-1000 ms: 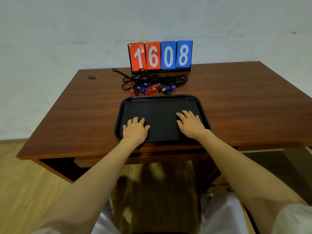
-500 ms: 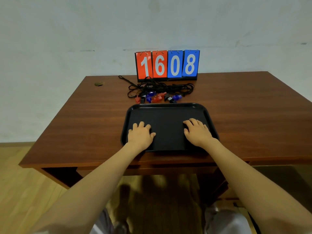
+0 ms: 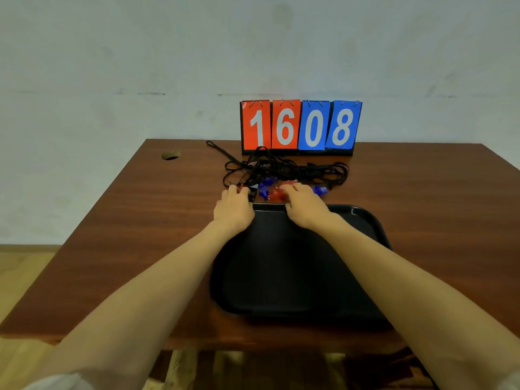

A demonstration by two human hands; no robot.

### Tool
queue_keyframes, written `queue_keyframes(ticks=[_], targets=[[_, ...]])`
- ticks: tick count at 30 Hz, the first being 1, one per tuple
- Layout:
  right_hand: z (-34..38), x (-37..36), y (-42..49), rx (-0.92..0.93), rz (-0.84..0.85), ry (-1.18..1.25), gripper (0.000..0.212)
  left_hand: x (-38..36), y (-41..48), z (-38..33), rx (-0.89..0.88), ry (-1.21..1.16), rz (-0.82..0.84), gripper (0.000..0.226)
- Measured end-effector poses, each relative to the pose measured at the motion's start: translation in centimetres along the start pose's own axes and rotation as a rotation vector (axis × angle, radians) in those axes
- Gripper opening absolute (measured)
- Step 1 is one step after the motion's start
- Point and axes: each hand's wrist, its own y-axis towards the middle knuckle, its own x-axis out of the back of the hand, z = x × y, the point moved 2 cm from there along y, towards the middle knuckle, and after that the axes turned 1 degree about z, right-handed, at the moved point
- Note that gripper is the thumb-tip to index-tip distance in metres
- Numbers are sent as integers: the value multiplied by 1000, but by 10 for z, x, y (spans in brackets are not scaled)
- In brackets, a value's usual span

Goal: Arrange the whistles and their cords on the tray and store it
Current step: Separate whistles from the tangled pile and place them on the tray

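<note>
A black tray (image 3: 281,266) lies empty on the wooden desk (image 3: 135,226), close to its front edge. Just beyond the tray's far rim sits a cluster of small whistles: a red one (image 3: 277,195), a blue one (image 3: 265,189) and another blue one (image 3: 320,190). Their black cords (image 3: 298,168) lie in a tangle behind them. My left hand (image 3: 233,211) reaches over the rim, fingertips on a red and black whistle at the cluster's left end. My right hand (image 3: 305,206) has its fingers curled onto the red whistle. Whether either hand grips is hidden by the fingers.
A flip scoreboard (image 3: 301,125) reading 1608 stands at the desk's back edge against the white wall, right behind the cords. A round cable hole (image 3: 171,155) is at the back left corner. Wooden floor shows to the left of the desk.
Both hands have left the tray's floor and moved forward over its far rim onto the whistles. The camera has moved closer and tilted.
</note>
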Motion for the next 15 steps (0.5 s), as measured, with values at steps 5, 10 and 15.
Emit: queue_keyframes(ticks=[5, 10, 15], targets=[[6, -18, 46, 46, 33, -71, 53, -7, 43, 14, 5, -89, 40, 47], [-1, -37, 69, 0, 22, -35, 43, -17, 63, 30, -4, -272, 43, 45], [-3, -43, 71, -32, -67, -23, 43, -18, 63, 36, 60, -304, -91, 47]])
